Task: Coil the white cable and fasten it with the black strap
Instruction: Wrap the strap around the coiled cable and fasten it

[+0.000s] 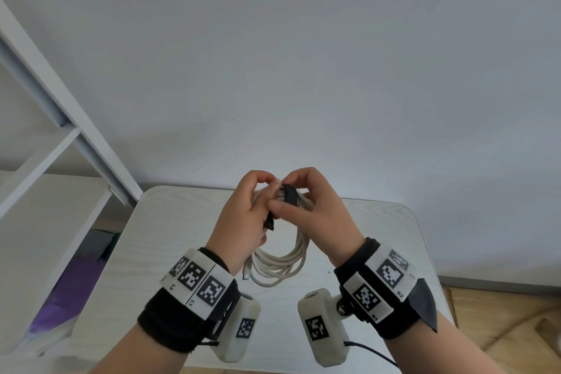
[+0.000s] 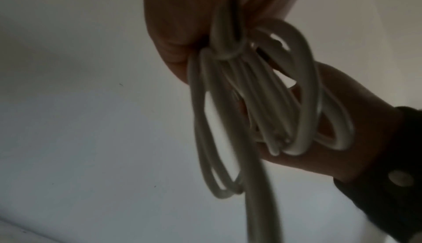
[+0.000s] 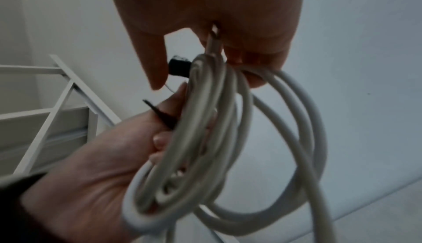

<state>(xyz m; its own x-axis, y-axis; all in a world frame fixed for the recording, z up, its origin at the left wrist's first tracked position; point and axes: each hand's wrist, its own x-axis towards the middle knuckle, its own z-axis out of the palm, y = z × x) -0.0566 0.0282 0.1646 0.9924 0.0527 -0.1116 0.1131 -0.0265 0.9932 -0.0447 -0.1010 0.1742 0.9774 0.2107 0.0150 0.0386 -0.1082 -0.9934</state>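
1. Holding the work up above the pale wood-grain table with rounded corners (image 1: pixel 379 222), we have both hands meeting at the top of the coiled white round cable (image 1: pixel 282 264).
2. Our left hand (image 1: pixel 243 215) has its fingers curled through and around the gathered loops of the cable (image 3: pixel 205 138); in the right wrist view the palm faces the camera and the fingertips press against the strands.
3. Our right hand (image 1: pixel 315 209) is closed in a pinch at the top of the bundle, thumb and fingers bent onto the narrow black fabric strap (image 1: pixel 290 194) that crosses over the strands there.
4. One loose end of the strap (image 3: pixel 160 113) sticks out dark between the fingers of our left hand, just beside the cable; another short black piece shows next to our right thumb in the same view.
5. We cannot tell whether the strap is closed on itself.
6. The lower loops of the cable hang free between our two wrists, and a small connector end (image 1: pixel 245 275) dangles just beside the left wrist; whether it touches the table we cannot tell.
7. In the left wrist view the loops (image 2: pixel 251 102) hang in several long ovals from our left hand (image 2: pixel 182 30), with our right hand (image 2: pixel 342 120) behind them.
8. Both wrists carry black bands with white marker blocks (image 1: pixel 197 276).
9. A white metal shelf frame (image 1: pixel 45 118) stands to our left, against a plain pale wall (image 1: pixel 303 39).
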